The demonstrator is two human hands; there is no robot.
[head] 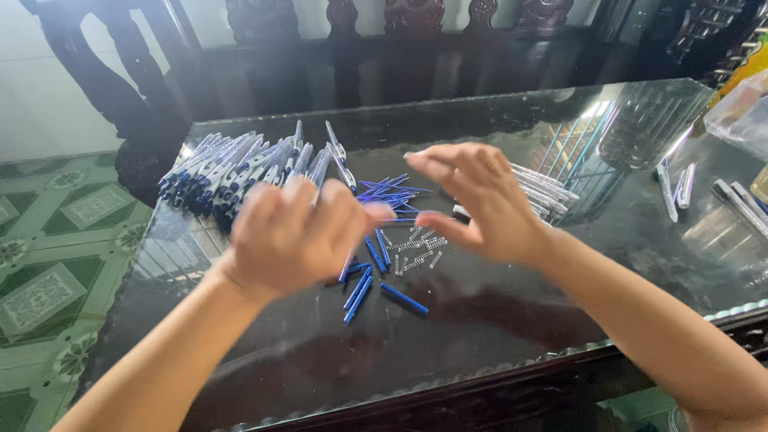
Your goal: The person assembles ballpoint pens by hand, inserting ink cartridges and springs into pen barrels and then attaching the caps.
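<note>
**Pen parts under my hands on the glass-topped table**

I see my left hand (292, 236) curled into a loose fist, blurred, with a thin pen part (349, 264) poking out below it; I cannot tell its exact kind. My right hand (480, 204) hovers with fingers spread and bent, holding nothing I can make out. Between and below them lie short blue pen pieces (376, 276), scattered flat at varied angles. Just beside those sits a small cluster of tiny metal springs (418, 244). Behind the springs, thin blue ink refills (388, 190) lie fanned together.
</note>
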